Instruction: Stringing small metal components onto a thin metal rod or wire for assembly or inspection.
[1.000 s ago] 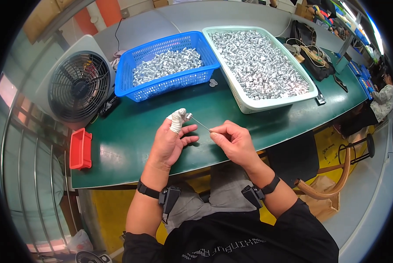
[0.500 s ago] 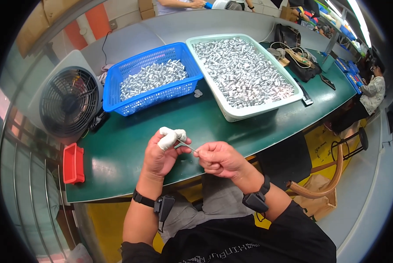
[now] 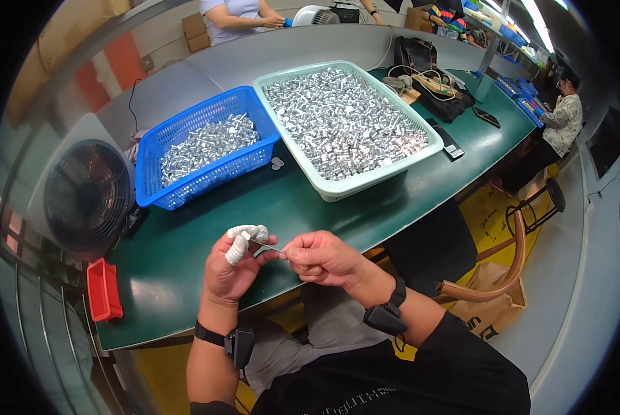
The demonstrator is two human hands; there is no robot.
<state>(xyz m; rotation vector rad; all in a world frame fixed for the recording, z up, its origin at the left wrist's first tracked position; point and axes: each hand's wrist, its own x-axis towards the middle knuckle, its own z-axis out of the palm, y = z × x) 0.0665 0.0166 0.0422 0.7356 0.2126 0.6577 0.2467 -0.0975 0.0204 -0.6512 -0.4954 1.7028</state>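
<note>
My left hand is above the near part of the green table, with white covers on its thumb and some fingertips. Those covered fingertips are pinched together over something small that I cannot make out. My right hand pinches one end of a thin metal rod between thumb and forefinger. The rod's other end reaches the covered fingertips of my left hand. Beyond my hands stand a blue basket and a larger pale green tray, both holding many small silvery metal parts.
At the left stand a fan and a small red bin. A phone, a black bag and a dark flat object lie to the right. Past the partition a person works; another stands far right.
The view has shifted, so the table and its containers sit further left and a little lower in the picture. Both hands keep nearly the same pose, with the rod still between them.
</note>
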